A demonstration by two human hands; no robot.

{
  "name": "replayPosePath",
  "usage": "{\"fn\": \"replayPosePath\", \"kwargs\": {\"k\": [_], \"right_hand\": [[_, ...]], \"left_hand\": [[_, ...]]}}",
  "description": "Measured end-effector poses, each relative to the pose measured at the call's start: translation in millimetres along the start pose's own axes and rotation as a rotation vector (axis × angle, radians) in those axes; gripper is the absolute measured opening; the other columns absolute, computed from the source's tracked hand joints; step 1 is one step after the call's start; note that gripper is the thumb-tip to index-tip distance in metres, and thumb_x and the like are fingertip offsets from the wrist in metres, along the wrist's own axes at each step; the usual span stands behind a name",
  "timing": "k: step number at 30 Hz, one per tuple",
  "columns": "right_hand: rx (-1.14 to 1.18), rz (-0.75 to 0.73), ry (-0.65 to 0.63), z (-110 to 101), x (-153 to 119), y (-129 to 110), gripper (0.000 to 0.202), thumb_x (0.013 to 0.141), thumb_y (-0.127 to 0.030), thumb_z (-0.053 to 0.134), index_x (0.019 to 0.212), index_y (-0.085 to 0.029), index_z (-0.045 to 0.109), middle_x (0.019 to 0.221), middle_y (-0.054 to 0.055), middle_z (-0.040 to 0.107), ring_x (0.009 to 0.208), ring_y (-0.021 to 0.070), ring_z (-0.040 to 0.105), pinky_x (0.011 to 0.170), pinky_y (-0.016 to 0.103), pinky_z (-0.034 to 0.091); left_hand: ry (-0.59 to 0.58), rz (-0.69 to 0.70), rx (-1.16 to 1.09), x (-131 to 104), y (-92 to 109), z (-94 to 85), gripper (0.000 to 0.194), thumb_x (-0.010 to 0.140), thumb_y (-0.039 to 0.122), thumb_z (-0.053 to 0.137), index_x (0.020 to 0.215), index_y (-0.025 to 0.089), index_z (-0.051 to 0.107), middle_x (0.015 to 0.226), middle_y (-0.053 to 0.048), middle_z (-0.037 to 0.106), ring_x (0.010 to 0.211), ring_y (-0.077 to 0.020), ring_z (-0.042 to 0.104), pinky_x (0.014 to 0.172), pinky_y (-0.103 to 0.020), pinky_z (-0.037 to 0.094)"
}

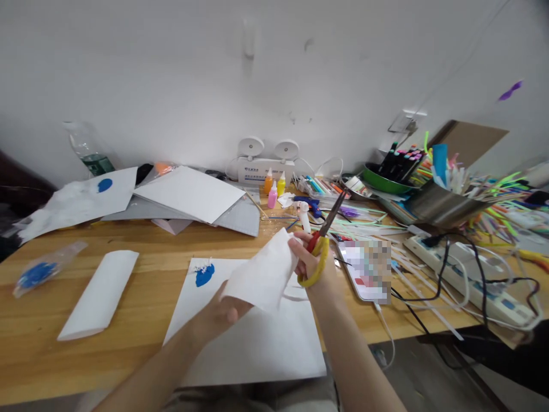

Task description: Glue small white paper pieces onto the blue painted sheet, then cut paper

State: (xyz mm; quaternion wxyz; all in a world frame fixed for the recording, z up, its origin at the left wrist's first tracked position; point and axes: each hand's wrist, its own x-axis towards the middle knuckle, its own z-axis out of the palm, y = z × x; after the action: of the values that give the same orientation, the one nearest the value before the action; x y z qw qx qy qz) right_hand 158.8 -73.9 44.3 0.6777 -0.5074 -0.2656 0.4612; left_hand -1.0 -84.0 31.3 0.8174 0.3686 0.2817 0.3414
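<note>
A piece of white paper is held up between both hands over a large white sheet. My left hand grips its lower left edge, with some fingers hidden behind it. My right hand pinches the paper's upper right corner and also holds scissors with red and yellow handles. The scissor blades point up and to the right, away from the paper. A blue patch lies on the large sheet's upper left corner.
A folded white paper and a bag with blue material lie at the left. Small paint bottles stand behind the hands. At the right are a phone, cables and a power strip.
</note>
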Motion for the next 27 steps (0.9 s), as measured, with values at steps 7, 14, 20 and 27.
{"fn": "replayPosePath", "kwargs": {"k": [7,14,20,27], "right_hand": [[-0.136,-0.085,-0.152,6,-5,-5,0.037,0.064,-0.039,0.066,0.090,-0.016,0.054,0.047,-0.010,0.040,0.032,0.0048,0.035,0.034,0.019,0.031],[-0.058,0.049,-0.285,-19,-15,5,0.043,0.074,-0.057,0.048,0.095,-0.019,0.050,0.074,-0.001,0.056,0.048,0.0083,0.053,0.043,0.021,0.039],[-0.005,0.298,-0.386,-13,-50,23,0.033,0.071,-0.050,0.055,0.078,-0.019,0.047,0.051,-0.008,0.042,0.038,0.0057,0.038,0.039,0.019,0.029],[-0.134,0.301,-0.392,-6,-76,33,0.016,0.074,-0.029,0.053,0.066,-0.017,0.046,0.053,-0.005,0.044,0.049,0.0076,0.040,0.048,0.020,0.034]], "left_hand": [[0.064,0.140,-0.118,0,-8,21.1,0.048,0.070,0.045,0.059,0.109,0.018,0.059,0.113,-0.009,0.059,0.115,-0.0293,0.044,0.097,-0.040,0.034],[0.146,0.319,-0.245,3,6,17.1,0.042,0.078,0.046,0.048,0.112,0.022,0.056,0.116,-0.004,0.058,0.114,-0.0229,0.046,0.099,-0.035,0.034],[0.152,0.176,-0.129,4,0,28.9,0.047,0.068,0.049,0.059,0.100,0.014,0.060,0.089,-0.008,0.068,0.090,-0.0254,0.060,0.076,-0.033,0.050],[0.291,0.037,0.071,8,-14,34.9,0.047,0.063,0.058,0.056,0.063,0.010,0.058,0.034,0.000,0.049,0.025,-0.0127,0.044,0.025,-0.023,0.032]]}}
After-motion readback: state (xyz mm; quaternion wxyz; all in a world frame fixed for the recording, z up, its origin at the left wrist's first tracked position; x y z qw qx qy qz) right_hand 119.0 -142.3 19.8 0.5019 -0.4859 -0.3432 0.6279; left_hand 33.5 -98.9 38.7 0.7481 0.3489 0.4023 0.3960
